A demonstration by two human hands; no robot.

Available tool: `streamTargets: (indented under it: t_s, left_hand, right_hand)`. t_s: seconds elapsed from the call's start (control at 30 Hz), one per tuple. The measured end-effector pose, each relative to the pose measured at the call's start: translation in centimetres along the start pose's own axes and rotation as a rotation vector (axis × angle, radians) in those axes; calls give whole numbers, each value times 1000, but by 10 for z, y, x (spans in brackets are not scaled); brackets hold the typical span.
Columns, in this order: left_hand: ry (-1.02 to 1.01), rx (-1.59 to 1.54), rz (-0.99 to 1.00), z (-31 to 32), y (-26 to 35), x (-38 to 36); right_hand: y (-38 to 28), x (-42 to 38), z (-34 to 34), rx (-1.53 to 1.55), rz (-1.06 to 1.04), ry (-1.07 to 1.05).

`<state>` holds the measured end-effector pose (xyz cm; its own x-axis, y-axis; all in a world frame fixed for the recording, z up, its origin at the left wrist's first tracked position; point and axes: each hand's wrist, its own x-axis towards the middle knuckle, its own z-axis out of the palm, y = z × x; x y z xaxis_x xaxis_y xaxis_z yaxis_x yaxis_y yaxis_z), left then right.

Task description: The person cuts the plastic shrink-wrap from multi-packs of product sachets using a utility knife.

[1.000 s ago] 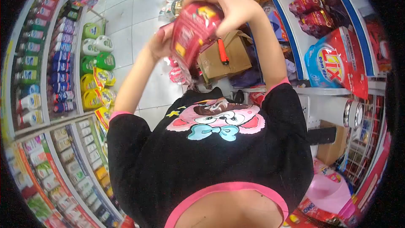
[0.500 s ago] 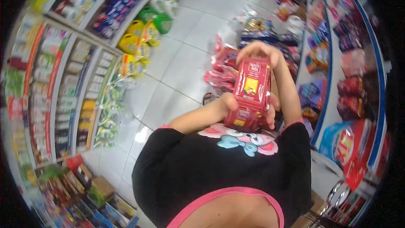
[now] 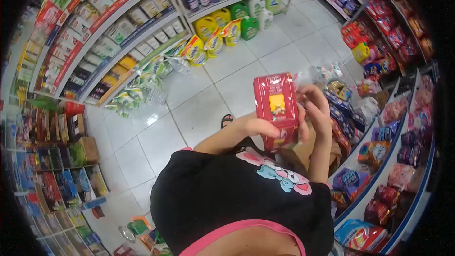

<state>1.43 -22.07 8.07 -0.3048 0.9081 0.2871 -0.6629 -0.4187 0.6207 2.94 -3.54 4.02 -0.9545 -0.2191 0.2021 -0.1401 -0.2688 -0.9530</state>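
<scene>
Two red packs are held one on the other in front of my chest; the upper red pack [image 3: 275, 96] shows a yellow panel, and the lower one [image 3: 283, 138] is partly covered by fingers. My left hand [image 3: 259, 126] grips them from the left, its thumb over the front near where the packs meet. My right hand [image 3: 313, 106] is at their right side, fingers bent; whether its fingertips press on a pack is hard to see. More fingers show at the right edge of the packs, under them.
Shelves of boxes [image 3: 116, 33] curve along the left. Yellow and green jugs [image 3: 249, 27] and pouches stand on the tiled floor [image 3: 199, 109] at the back. Bagged goods [image 3: 341, 109] lie on the floor by the right shelf [image 3: 379, 156].
The view has swung to the right, showing more of the left and back shelves. My right hand has come down from the packs' top to their right side. My left hand keeps its grip.
</scene>
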Motion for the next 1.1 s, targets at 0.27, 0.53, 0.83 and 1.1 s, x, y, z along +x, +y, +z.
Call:
streamTargets:
  t_s: [0.27, 0.53, 0.83, 1.1]
  left_hand:
    - [291, 522, 241, -79, 91, -20]
    - [279, 329, 199, -172, 74, -12]
    - [-247, 1177, -13, -259, -78, -2]
    - [-18, 1009, -517, -294, -235, 57]
  right_hand:
    - [49, 73, 72, 6, 91, -311]
    - [44, 81, 79, -136, 199, 231]
    - [-57, -13, 50, -708, 284, 51]
    - [-106, -134, -80, -1039, 883, 316]
